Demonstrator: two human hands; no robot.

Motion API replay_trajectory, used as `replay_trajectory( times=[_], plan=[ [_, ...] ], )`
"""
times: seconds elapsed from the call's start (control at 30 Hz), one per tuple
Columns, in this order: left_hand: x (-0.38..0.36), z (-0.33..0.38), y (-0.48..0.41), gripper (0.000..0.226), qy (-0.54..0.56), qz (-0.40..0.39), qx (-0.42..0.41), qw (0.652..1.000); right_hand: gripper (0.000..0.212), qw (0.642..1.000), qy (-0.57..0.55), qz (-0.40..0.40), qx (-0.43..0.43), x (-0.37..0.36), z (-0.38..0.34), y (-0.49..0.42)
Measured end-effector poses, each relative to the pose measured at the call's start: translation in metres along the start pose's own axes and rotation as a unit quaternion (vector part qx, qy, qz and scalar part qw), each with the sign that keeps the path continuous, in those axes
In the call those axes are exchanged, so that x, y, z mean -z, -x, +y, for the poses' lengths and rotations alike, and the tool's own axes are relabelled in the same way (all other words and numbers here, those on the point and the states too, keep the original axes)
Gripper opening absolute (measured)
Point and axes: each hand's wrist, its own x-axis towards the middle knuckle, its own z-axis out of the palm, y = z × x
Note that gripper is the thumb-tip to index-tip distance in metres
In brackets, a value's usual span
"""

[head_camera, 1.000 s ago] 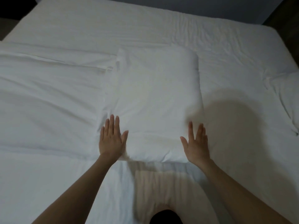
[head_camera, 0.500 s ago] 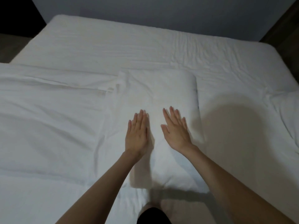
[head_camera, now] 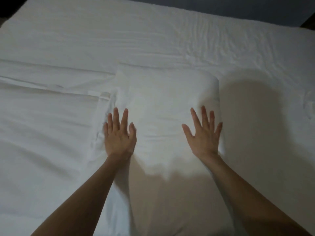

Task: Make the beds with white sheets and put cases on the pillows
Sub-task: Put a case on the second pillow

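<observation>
Left hand (head_camera: 119, 137) and right hand (head_camera: 205, 135), flat with fingers spread, press the white pillow (head_camera: 163, 99) at its 8 and 4 o'clock edges. The pillow lies mid-bed on the white sheet (head_camera: 153, 36), wrinkled toward 1 o'clock.

Left hand (head_camera: 119, 136) and right hand (head_camera: 205, 136) lie flat, fingers straight, on the pillow (head_camera: 163, 103).

Between the hands: smooth pillow surface, nothing standing on it.

Beyond the fingertips: more pillow, then the flat, wrinkled sheet (head_camera: 153, 40) up to a wall (head_camera: 238, 7).

Left of the left hand: bunched fabric (head_camera: 99, 138) touching it, then a folded cover (head_camera: 42, 125), low.

Right of the right hand: pillow edge, open sheet, and a crumpled white item (head_camera: 309, 106) well apart.
</observation>
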Motion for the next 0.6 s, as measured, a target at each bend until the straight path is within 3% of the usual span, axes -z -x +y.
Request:
replay_trajectory(
  times=[0.17,0.23,0.33,0.4,0.47,0.6],
  plan=[
    [0.001,0.010,-0.007,0.062,0.005,-0.004,0.094,0.996,0.059,0.990,-0.106,-0.002,-0.094,0.003,0.016,-0.016],
    [0.007,0.029,-0.013,0.064,0.018,0.040,0.118,0.992,0.053,0.975,-0.177,0.033,-0.131,0.009,0.009,-0.019],
    [0.009,0.070,-0.017,0.059,0.007,0.091,-0.034,0.995,0.050,0.978,-0.178,0.110,-0.016,0.021,-0.011,-0.021],
    [0.000,0.101,-0.018,0.056,-0.001,0.057,-0.151,0.987,0.050,0.983,-0.149,0.073,0.079,0.026,-0.027,-0.028],
    [-0.011,0.120,-0.024,0.056,-0.030,0.013,-0.171,0.985,0.049,0.989,-0.087,0.019,0.115,0.026,-0.039,-0.039],
    [-0.028,0.118,-0.058,0.059,-0.100,-0.035,-0.126,0.986,0.048,0.995,-0.016,-0.019,0.092,0.018,-0.044,-0.080]
  ],
)
